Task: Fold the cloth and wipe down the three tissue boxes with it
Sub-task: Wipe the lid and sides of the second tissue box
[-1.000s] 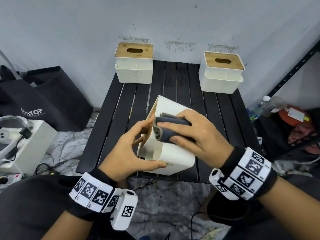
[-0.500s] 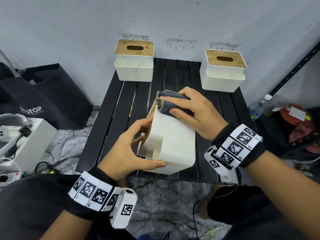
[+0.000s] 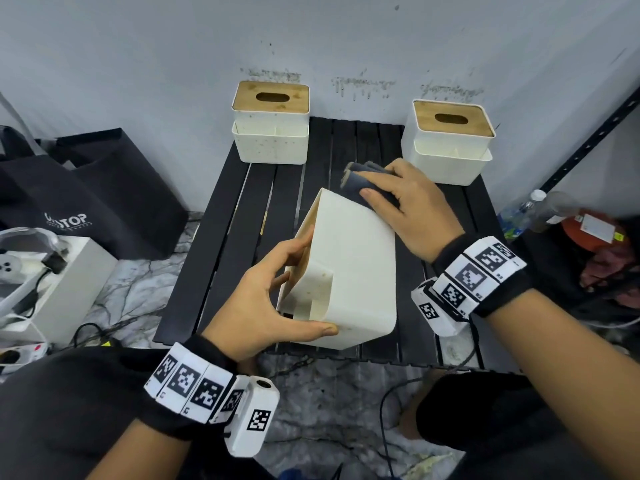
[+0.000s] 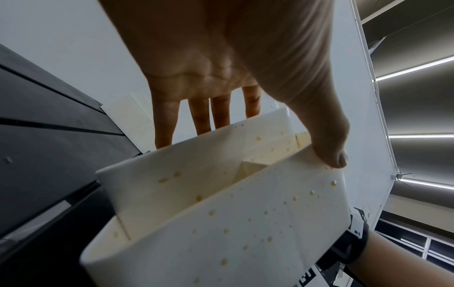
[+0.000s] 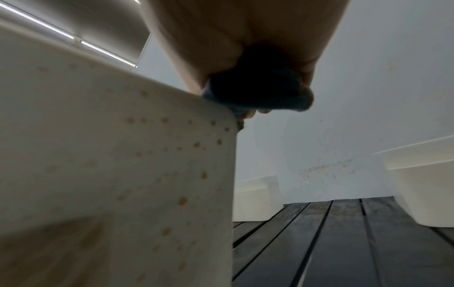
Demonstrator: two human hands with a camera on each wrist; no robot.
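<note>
**Tipped tissue box under wipe at its far edge**

A white, smooth-walled plastic tissue box (image 3: 349, 271) with rounded corners was found tipped on its side at the near end of a black slatted table (image 3: 225, 216). Its pale surfaces were seen to be speckled with small yellowish spots, plainest in the wrist views. The box was grasped by the left hand (image 3: 266, 299), thumb laid along the near lower edge and fingers curled over its left side; the fingertips were hidden behind the box wall. A dark grey-blue folded cloth (image 3: 363, 181), soft and thickly layered, was held by the right hand (image 3: 412, 206) and pressed at the far upper edge of the box. Most of the cloth was covered by the fingers.

Two further tissue boxes, the left one (image 3: 270, 128) and the right one (image 3: 450, 140), were noted upright at the back of the table, each with a wooden lid and an oval slot. A black bag (image 3: 86, 202) was recorded on the floor to the left, its lettering partly cut off.
</note>
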